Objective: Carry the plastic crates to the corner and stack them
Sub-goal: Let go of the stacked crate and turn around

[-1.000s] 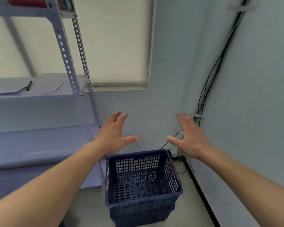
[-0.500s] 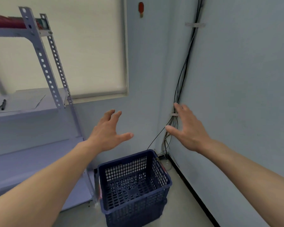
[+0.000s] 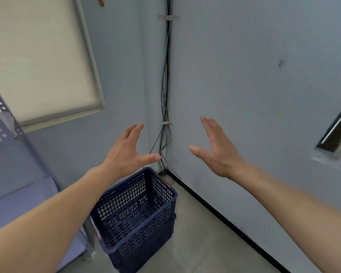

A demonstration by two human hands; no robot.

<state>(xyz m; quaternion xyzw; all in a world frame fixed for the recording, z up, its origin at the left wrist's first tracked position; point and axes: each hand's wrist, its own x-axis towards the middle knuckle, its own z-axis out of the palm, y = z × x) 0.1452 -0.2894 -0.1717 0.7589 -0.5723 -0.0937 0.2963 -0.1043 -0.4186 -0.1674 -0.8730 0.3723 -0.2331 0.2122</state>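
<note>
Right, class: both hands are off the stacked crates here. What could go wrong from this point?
1. The upper crate looks slightly askew on the lower crate; it might shift if not seated.
2. Loose cables hang in the corner behind the stack; pushing it back could snag them.
3. The shelf leg stands close alongside; another crate might knock it.

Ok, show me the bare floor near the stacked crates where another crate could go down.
Bare floor runs between the stacked crates and the black skirting of the right wall. Left of the crates is tight: the shelf leg stands right beside them. Behind them, cables hang into the corner.
</note>
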